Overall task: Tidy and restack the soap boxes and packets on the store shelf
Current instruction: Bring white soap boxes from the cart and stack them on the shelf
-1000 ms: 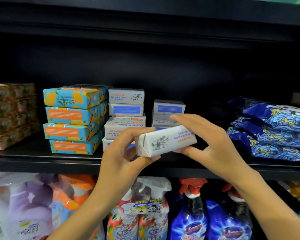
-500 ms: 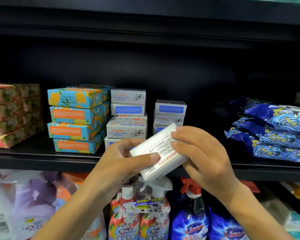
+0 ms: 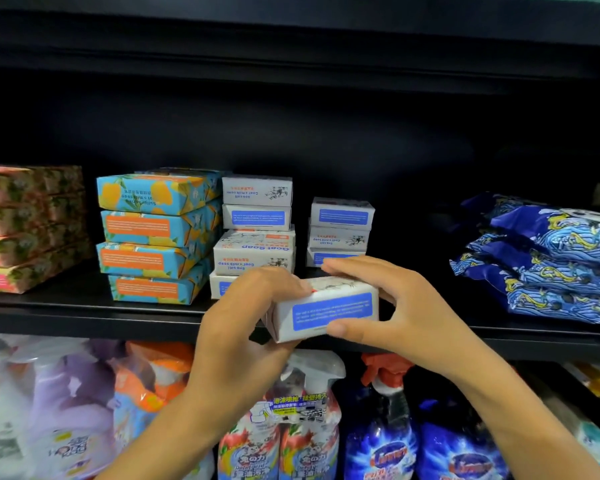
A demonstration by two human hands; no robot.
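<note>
I hold a white goat soap box in front of the black shelf edge, its blue label panel facing me. My left hand grips its left end. My right hand grips its right end, fingers over the top and thumb underneath. Behind the box stand two stacks of the same white soap boxes: a taller, uneven left stack and a shorter right stack. Left of them is a stack of blue-and-orange soap boxes.
Pink floral boxes are piled at the far left of the shelf. Blue patterned packets lie heaped at the right. Bare shelf shows between the white stacks and the packets. Spray bottles and refill pouches fill the shelf below.
Both hands have turned the white box over: the goat picture faced me, then the barcode face, now the blue label side. The box has levelled out and sits a little higher.
</note>
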